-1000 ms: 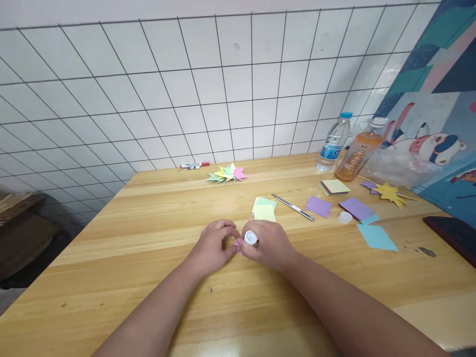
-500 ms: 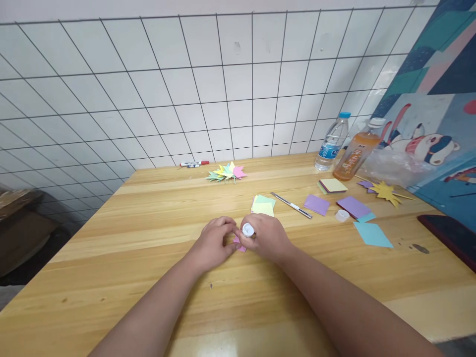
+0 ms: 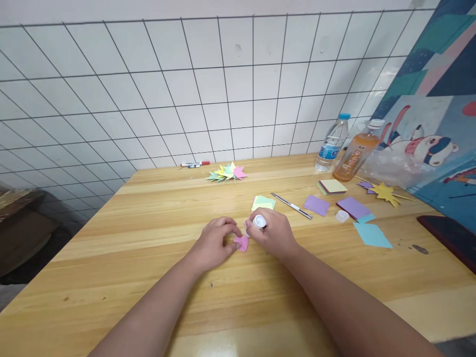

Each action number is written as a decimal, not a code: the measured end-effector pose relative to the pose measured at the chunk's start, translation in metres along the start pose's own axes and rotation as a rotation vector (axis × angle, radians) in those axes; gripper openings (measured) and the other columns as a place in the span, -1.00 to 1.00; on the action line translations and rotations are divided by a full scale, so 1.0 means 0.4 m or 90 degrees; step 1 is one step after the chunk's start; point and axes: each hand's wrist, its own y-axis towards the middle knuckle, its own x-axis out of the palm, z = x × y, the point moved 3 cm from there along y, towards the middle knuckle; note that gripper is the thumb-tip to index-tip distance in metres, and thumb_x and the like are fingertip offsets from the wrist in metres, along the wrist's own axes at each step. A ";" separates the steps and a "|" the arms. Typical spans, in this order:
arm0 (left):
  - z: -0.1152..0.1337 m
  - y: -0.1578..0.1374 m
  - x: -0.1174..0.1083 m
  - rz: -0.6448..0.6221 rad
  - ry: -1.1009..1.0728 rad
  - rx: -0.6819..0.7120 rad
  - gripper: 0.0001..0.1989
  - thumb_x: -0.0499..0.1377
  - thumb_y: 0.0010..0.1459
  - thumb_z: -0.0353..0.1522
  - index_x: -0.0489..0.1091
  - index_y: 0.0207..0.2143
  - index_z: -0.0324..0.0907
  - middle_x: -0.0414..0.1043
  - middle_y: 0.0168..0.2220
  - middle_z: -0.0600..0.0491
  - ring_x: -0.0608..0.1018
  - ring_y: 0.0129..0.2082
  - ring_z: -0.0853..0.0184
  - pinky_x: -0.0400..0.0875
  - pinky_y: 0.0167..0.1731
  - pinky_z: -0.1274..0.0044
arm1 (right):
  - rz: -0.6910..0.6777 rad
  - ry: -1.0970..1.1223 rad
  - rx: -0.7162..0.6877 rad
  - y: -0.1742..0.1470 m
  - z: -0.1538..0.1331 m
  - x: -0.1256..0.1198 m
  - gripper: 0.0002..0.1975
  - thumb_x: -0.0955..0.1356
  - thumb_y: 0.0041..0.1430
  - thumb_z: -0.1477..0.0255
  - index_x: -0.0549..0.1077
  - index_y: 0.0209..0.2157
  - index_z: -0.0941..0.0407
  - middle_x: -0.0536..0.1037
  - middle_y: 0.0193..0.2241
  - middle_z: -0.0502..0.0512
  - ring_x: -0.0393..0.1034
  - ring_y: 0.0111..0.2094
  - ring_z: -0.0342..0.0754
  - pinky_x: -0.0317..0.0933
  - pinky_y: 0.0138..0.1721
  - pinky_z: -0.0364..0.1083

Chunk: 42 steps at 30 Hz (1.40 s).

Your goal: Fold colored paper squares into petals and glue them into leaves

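Observation:
A small piece of folded pink paper (image 3: 243,243) lies on the wooden table. My left hand (image 3: 215,243) grips its left edge between thumb and fingers. My right hand (image 3: 274,232) is wrapped round a glue stick (image 3: 259,221), held with its white base up and its lower end close to the paper's upper right. Whether the glue touches the paper I cannot tell. Just beyond my right hand is a stack of green and yellow paper squares (image 3: 263,202), partly covered by it. A white cap (image 3: 342,216) lies farther right.
A utility knife (image 3: 292,205) lies beyond my right hand. Purple paper (image 3: 316,205), blue paper (image 3: 372,235), a water bottle (image 3: 329,146) and an orange drink bottle (image 3: 355,153) stand or lie to the right. Folded paper stars (image 3: 226,172) and a red marker (image 3: 195,164) sit near the tiled wall.
My right hand has moved the glue stick slightly right and away from me, uncovering more of the pink paper. My left hand stays in about the same place.

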 end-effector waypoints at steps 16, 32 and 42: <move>-0.018 0.007 0.001 -0.001 -0.025 -0.010 -0.80 0.17 -0.01 -0.33 0.47 -0.27 -0.05 0.33 -0.09 0.03 0.40 -0.10 0.20 0.36 -0.13 0.38 | -0.137 -0.032 -0.068 -0.015 -0.029 0.032 -0.86 0.29 0.04 0.34 0.39 -0.46 0.11 0.49 -0.51 0.00 0.33 -0.44 -0.13 0.05 -0.41 -0.19; -0.016 0.005 0.002 -0.010 -0.027 -0.006 -0.78 0.16 0.00 -0.34 0.47 -0.25 -0.04 0.32 -0.09 0.04 0.41 -0.09 0.21 0.35 -0.11 0.40 | -0.117 0.121 -0.052 -0.023 -0.028 0.035 -0.85 0.32 0.00 0.37 0.37 -0.57 0.12 0.40 -0.65 -0.06 0.26 -0.56 -0.17 0.20 -0.24 -0.12; -0.015 0.000 -0.004 -0.031 0.004 0.014 -0.80 0.16 0.01 -0.35 0.47 -0.27 -0.01 0.31 -0.06 0.04 0.38 -0.04 0.20 0.25 0.00 0.34 | 0.164 0.827 0.299 0.021 0.116 -0.039 -0.71 0.43 -0.08 0.26 0.30 -0.39 0.08 0.47 -0.54 -0.08 0.40 -0.51 -0.18 0.35 -0.46 -0.19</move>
